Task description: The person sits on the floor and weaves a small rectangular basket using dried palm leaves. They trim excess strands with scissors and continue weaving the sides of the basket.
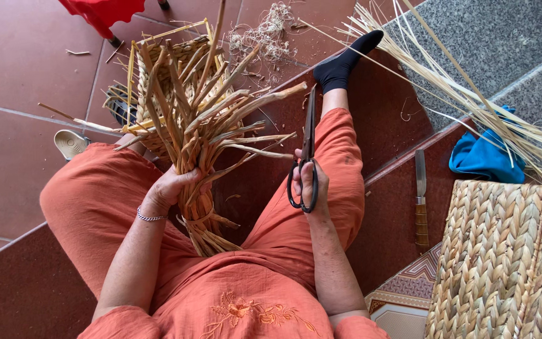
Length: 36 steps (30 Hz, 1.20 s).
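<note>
My left hand grips a half-woven basket of dried straw between my knees, its loose strand ends fanning out towards the right. My right hand holds black scissors by the loops, blades together and pointing away from me, just right of the strand tips. I sit in orange trousers, a black sock on my right foot. A silver bracelet circles my left wrist.
A knife with a wooden handle lies on the red step at right. Beside it sits a woven straw mat. A blue cloth and long loose straw stalks lie at upper right. A slipper rests on the floor tiles.
</note>
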Available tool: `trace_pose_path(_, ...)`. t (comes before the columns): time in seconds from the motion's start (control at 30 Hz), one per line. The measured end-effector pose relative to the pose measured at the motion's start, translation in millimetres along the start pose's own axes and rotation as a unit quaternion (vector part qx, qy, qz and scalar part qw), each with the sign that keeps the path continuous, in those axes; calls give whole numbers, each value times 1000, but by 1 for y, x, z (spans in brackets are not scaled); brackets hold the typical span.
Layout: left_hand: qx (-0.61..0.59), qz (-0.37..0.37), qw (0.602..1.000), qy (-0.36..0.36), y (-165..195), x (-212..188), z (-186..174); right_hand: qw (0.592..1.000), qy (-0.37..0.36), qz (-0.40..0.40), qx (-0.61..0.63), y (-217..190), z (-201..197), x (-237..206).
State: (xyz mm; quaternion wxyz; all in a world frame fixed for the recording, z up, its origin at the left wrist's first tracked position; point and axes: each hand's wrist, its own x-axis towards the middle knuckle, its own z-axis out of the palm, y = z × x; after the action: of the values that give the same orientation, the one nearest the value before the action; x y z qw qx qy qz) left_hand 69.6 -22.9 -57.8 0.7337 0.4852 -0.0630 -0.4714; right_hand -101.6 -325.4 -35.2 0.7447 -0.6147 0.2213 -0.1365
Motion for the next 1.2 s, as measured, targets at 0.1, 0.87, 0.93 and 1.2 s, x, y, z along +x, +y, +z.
trace_pose_path(0.1, 21, -5, 1000, 14, 0, -1, 0, 997, -59, 26, 50, 16, -11, 6)
trace_pose_path(0.87, 99, -55, 983, 145, 2, 9, 14, 986, 55, 131, -84, 11, 26, 39)
trace_pose_path(0.93, 116, -53, 981, 147, 2, 6, 15, 981, 41, 139, -127, 10, 39, 40)
trace_pose_path(1.2, 125, 41, 984, 122, 2, -3, 16, 895, 37, 133, -423, -1, 73, 41)
